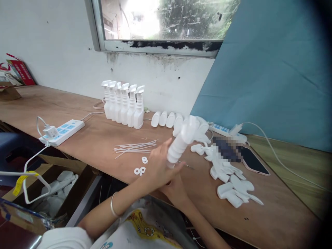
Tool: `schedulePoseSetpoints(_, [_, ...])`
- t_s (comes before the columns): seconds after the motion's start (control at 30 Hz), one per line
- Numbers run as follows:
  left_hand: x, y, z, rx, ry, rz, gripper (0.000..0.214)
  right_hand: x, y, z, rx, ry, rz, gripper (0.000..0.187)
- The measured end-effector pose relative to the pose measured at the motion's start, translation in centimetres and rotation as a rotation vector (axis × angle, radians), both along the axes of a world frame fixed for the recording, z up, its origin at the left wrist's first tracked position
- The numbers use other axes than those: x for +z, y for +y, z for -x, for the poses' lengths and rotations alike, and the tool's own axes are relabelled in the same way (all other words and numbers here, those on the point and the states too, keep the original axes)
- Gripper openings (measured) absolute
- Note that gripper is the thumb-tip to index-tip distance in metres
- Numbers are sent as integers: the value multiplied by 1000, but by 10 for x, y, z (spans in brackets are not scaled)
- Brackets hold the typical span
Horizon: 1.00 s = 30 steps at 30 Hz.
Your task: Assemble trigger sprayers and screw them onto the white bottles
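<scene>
My left hand [158,166] is wrapped round the lower end of a white spray trigger head [183,140], which tilts up to the right above the wooden bench [103,141]. My right hand [175,188] sits just below and behind the left one, fingers curled at the base of the same part; what they pinch is hidden. A thin tube pokes out to the right near the base. Three white washers [141,167] lie left of my hands, next to a bundle of thin white dip tubes [135,147].
Several finished trigger heads [124,105] stand in a row by the wall, white caps [167,119] beside them. Loose white trigger parts [233,183] and a phone [252,160] lie to the right. A power strip [62,131] lies left, with a cardboard box [57,186] of parts below.
</scene>
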<state>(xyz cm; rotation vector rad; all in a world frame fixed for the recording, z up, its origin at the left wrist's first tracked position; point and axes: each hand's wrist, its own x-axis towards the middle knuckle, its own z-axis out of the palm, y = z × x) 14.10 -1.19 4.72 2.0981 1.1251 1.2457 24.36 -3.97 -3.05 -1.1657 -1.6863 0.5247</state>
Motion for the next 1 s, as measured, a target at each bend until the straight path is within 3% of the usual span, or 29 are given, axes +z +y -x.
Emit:
schedulePoseSetpoints(0.07, [-18, -10, 6, 14, 114, 91, 66, -2, 2, -1, 6, 93, 27, 74])
schedulePoseSetpoints(0.13, [-30, -17, 14, 66, 201, 182, 56, -6, 4, -2, 46, 151, 71, 81])
schedulePoseSetpoints(0.27, [-29, -5, 27, 190, 304, 224, 33, -16, 3, -1, 71, 141, 158, 104])
schedulePoseSetpoints(0.37, [-17, 29, 39, 290, 291, 119, 38, -19, 2, -2, 5, 69, 200, 103])
schedulePoseSetpoints(0.47, [-10, 80, 51, 419, 303, -30, 33, -20, 1, -3, -21, -19, 172, 89])
schedulePoseSetpoints(0.63, [-27, 153, 60, 489, 385, 22, 38, -20, 1, -3, -57, -178, 67, 80])
schedulePoseSetpoints(0.8, [-49, 183, 55, 523, 410, -3, 61, -21, 1, -3, -49, -265, 33, 73])
schedulePoseSetpoints(1.0, [-59, 202, 47, 574, 460, -103, 64, -21, -1, -2, -16, -396, 28, 66])
